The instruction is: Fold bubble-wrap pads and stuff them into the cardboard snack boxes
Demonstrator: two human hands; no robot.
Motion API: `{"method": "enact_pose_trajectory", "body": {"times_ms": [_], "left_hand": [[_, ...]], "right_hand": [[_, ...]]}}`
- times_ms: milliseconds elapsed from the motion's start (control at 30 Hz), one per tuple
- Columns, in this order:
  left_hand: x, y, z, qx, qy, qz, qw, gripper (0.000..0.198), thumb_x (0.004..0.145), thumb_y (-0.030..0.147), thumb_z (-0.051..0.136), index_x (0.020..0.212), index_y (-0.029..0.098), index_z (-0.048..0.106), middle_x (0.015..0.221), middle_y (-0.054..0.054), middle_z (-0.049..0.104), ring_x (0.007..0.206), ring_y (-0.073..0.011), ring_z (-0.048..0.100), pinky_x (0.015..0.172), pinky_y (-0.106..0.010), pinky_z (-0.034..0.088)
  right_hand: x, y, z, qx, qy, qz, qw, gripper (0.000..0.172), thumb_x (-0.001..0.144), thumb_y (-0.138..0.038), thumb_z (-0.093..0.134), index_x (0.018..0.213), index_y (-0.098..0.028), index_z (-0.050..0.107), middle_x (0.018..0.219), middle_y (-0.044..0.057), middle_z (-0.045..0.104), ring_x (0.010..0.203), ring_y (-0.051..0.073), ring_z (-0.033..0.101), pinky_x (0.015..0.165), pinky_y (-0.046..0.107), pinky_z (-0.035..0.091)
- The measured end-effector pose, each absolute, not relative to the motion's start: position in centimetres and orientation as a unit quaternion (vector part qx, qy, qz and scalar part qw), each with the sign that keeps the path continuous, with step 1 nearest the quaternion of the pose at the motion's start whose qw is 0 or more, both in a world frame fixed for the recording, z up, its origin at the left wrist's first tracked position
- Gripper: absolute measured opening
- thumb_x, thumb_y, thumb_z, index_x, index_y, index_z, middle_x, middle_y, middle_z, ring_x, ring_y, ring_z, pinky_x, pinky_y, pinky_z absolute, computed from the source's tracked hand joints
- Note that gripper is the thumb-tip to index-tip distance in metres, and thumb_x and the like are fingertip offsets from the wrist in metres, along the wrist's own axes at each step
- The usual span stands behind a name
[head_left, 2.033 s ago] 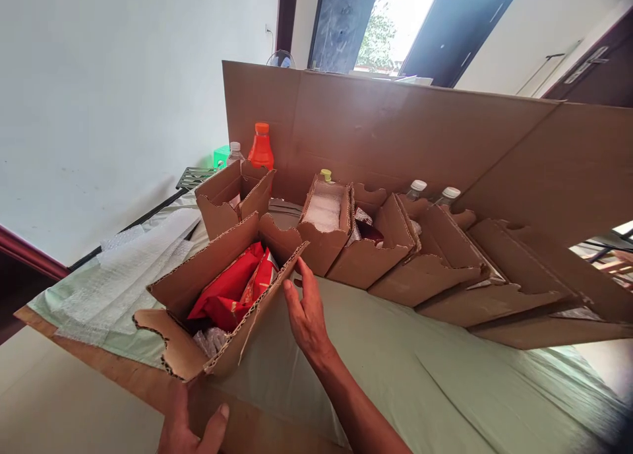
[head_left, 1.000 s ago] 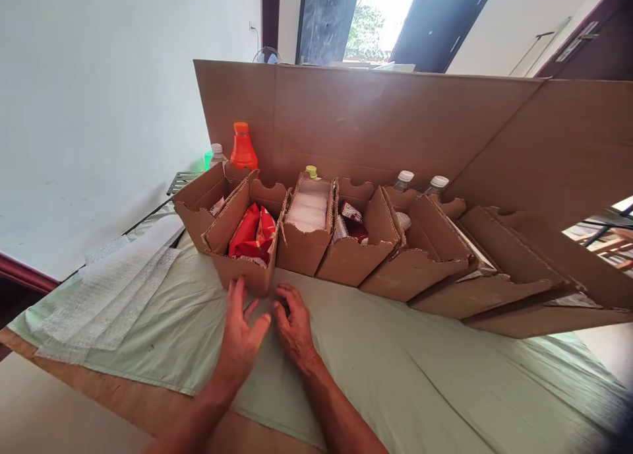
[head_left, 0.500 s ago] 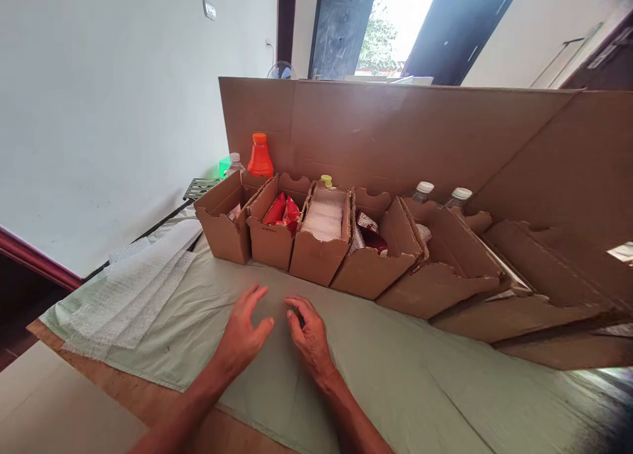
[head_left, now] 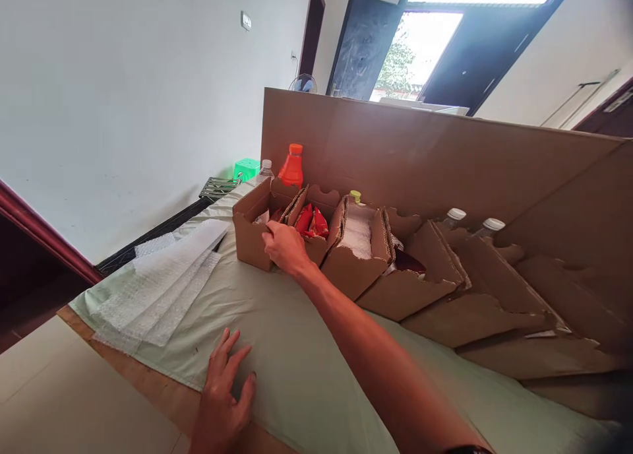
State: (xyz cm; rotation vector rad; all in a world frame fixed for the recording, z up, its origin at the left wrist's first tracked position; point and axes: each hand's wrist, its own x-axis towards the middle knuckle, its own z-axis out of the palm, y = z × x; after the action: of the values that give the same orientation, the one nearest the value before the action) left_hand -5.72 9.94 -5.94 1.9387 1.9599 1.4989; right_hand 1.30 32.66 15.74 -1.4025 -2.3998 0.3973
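My right hand [head_left: 289, 248] reaches across to the leftmost cardboard box [head_left: 251, 243], its fingers curled over the front rim near the right corner. Some fingertips are hidden there. Inside that box a pale item [head_left: 262, 217] shows. Just right of it, red packets [head_left: 311, 221] fill the second box, partly behind my hand. My left hand [head_left: 225, 385] hovers low over the green cloth [head_left: 281, 348] near the table's front edge, fingers spread, holding nothing.
Sheets of bubble wrap [head_left: 163, 282] lie on the left. More cardboard boxes [head_left: 361, 269] continue to the right, one holding white wrap [head_left: 357, 233]. Behind stand an orange bottle [head_left: 291, 168], other bottles and a tall cardboard panel [head_left: 395, 157]. A green stool [head_left: 246, 169] is beyond.
My right hand has moved forward and left from above the cloth to the leftmost box. My left hand has drawn back toward the table's edge. The view has shifted left.
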Motion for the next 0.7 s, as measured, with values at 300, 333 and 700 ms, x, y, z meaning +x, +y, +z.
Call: {"method": "enact_pose_trajectory", "body": {"times_ms": [300, 333, 700], "left_hand": [[-5.3, 9.1, -4.5, 0.319, 0.629, 0.668, 0.237, 0.053, 0.099, 0.041, 0.051, 0.151, 0.034, 0.041, 0.163, -0.005, 0.038, 0.152, -0.0304, 0.032, 0.125, -0.054, 0.024], [-5.4, 8.9, -4.4, 0.288, 0.621, 0.685, 0.250, 0.055, 0.099, 0.043, 0.052, 0.152, 0.035, 0.040, 0.164, -0.005, 0.037, 0.152, -0.0311, 0.031, 0.125, -0.053, 0.024], [-3.6, 6.3, 0.6, 0.323, 0.617, 0.650, 0.303, 0.078, 0.088, 0.045, 0.069, 0.156, 0.031, 0.034, 0.163, -0.008, 0.038, 0.150, -0.0332, 0.035, 0.125, -0.053, 0.026]], "right_hand": [[6.9, 25.2, 13.7, -0.410, -0.879, 0.159, 0.184, 0.026, 0.101, -0.020, 0.048, 0.105, -0.022, 0.073, 0.087, 0.002, 0.077, 0.077, 0.016, 0.070, 0.071, 0.023, 0.044], [8.3, 23.9, 13.5, -0.386, -0.883, 0.169, 0.205, 0.027, 0.101, -0.021, 0.046, 0.103, -0.022, 0.073, 0.085, 0.001, 0.077, 0.075, 0.015, 0.069, 0.070, 0.023, 0.045], [29.3, 16.5, 12.9, -0.507, -0.769, 0.179, 0.345, 0.024, 0.097, -0.036, 0.055, 0.108, -0.027, 0.074, 0.086, 0.002, 0.079, 0.064, 0.015, 0.073, 0.062, 0.022, 0.060]]}}
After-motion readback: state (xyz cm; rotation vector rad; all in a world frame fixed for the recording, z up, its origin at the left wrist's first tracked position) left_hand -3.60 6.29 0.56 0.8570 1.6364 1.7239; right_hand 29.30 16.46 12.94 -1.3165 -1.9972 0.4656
